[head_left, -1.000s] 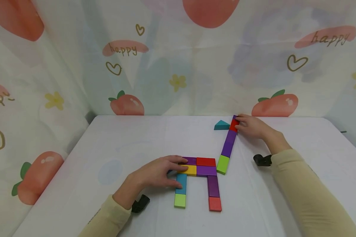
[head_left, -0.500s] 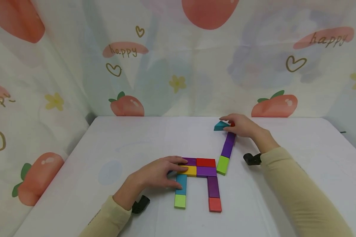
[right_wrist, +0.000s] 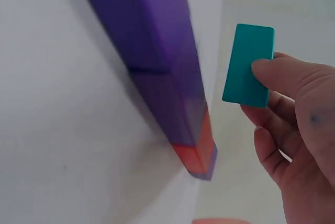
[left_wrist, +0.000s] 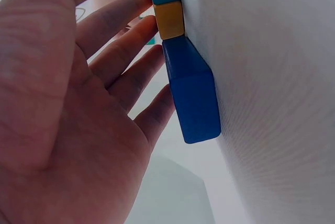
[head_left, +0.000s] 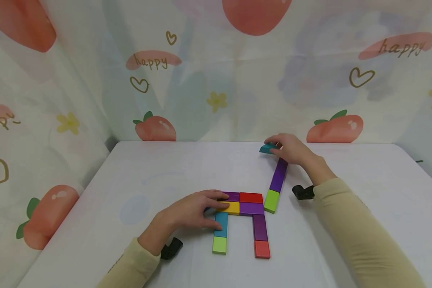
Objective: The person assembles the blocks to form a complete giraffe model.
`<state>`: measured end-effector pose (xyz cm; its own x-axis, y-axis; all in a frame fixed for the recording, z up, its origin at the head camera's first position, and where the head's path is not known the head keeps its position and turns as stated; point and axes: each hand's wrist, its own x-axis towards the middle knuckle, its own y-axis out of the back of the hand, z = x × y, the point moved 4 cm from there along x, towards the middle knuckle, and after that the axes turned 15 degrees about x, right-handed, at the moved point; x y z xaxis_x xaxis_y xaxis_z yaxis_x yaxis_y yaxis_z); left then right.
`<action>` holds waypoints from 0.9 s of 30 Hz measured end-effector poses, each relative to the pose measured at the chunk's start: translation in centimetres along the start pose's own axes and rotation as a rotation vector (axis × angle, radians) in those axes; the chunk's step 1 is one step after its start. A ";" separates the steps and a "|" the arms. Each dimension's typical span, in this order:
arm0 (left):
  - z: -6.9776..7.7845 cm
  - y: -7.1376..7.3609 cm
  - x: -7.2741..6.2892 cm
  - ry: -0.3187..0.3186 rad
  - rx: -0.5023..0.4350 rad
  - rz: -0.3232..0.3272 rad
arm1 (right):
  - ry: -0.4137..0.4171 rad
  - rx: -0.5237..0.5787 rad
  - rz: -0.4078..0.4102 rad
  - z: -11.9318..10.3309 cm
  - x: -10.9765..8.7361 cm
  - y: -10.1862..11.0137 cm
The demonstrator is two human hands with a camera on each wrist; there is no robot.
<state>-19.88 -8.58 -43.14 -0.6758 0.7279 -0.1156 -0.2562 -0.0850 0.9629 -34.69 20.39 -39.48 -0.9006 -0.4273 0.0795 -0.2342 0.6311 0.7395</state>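
Note:
My right hand [head_left: 289,150] pinches a teal triangular block [right_wrist: 249,66] between thumb and fingers, raised a little off the table at its far side. Below that hand a slanting row of blocks runs toward me: purple blocks [head_left: 279,175], then a lime green block [head_left: 271,201]. The right wrist view also shows a red block [right_wrist: 194,153] near the row's far end. My left hand [head_left: 191,210] rests with extended fingers on flat blocks, touching the yellow block [head_left: 233,207] and a light blue block [head_left: 221,225]. A dark blue block [left_wrist: 193,98] lies beside its fingertips in the left wrist view.
A red block [head_left: 251,198] and purple block [head_left: 251,208] continue the flat group. Its two legs end in a lime block [head_left: 219,245] and a coral red block [head_left: 262,249]. A white-covered table [head_left: 158,168] meets a patterned cloth backdrop [head_left: 245,88] behind.
My right hand has moved left from the far end of the slanting row to the teal triangular block, gripped it and lifted it slightly. The left hand has stayed put.

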 end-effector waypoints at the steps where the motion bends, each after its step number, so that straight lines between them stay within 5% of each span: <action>1: 0.0 0.0 0.0 -0.002 0.000 0.002 | -0.010 -0.001 0.016 0.1 -0.1 0.5; 14: -0.2 -0.1 -0.1 -0.003 0.005 0.012 | -0.131 -0.085 0.105 4.6 -3.0 5.5; 27: 0.0 0.0 0.0 -0.003 -0.001 0.009 | -0.178 -0.102 0.089 6.6 -4.0 5.3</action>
<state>-19.86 -8.60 -43.16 -0.6756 0.7295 -0.1065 -0.2509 -0.0917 0.9637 -34.75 29.76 -40.32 -0.9688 -0.2455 0.0350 -0.1203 0.5884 0.7996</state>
